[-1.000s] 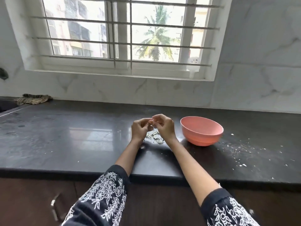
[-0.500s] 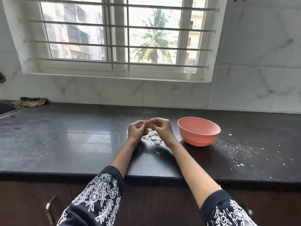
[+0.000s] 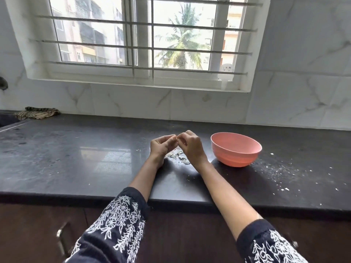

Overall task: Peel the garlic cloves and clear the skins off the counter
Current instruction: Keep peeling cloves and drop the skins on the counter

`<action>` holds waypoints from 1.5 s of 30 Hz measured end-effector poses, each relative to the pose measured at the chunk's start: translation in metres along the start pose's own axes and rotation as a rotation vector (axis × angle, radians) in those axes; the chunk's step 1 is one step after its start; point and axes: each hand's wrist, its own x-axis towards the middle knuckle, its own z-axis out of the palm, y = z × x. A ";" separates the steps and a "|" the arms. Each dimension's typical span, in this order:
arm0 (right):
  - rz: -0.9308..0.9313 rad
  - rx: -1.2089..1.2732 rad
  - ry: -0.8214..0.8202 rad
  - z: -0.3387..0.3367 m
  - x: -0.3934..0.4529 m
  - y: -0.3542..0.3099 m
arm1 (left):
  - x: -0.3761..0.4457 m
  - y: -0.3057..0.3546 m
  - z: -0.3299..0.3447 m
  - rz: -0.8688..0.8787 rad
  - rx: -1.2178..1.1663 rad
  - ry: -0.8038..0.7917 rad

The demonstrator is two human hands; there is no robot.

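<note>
My left hand point(image 3: 160, 147) and my right hand point(image 3: 190, 147) meet fingertip to fingertip above the dark counter point(image 3: 95, 158). Between the fingertips they pinch a small pale garlic clove point(image 3: 176, 137), mostly hidden by the curled fingers. A small heap of garlic skins point(image 3: 178, 156) lies on the counter right below the hands. A pink bowl point(image 3: 236, 149) stands just to the right of my right hand; what it holds is hidden.
White crumbs of skin point(image 3: 281, 173) are scattered over the counter to the right of the bowl. A striped cloth point(image 3: 37, 112) lies at the far left by the wall. Below the counter's front edge are dark cabinet doors with a metal handle point(image 3: 61, 242).
The view has shifted a little. Both hands stay together over the skins, working the clove with small finger movements.
</note>
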 end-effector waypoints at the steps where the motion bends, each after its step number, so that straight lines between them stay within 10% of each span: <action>1: -0.016 -0.017 0.000 0.000 -0.001 0.000 | 0.000 -0.001 0.000 0.001 0.003 -0.001; 19: 0.242 0.119 -0.002 -0.002 0.000 -0.004 | 0.004 -0.005 -0.001 0.231 0.317 -0.041; 45: 0.335 0.211 0.127 -0.006 0.001 -0.001 | -0.005 -0.002 0.000 0.079 0.302 -0.155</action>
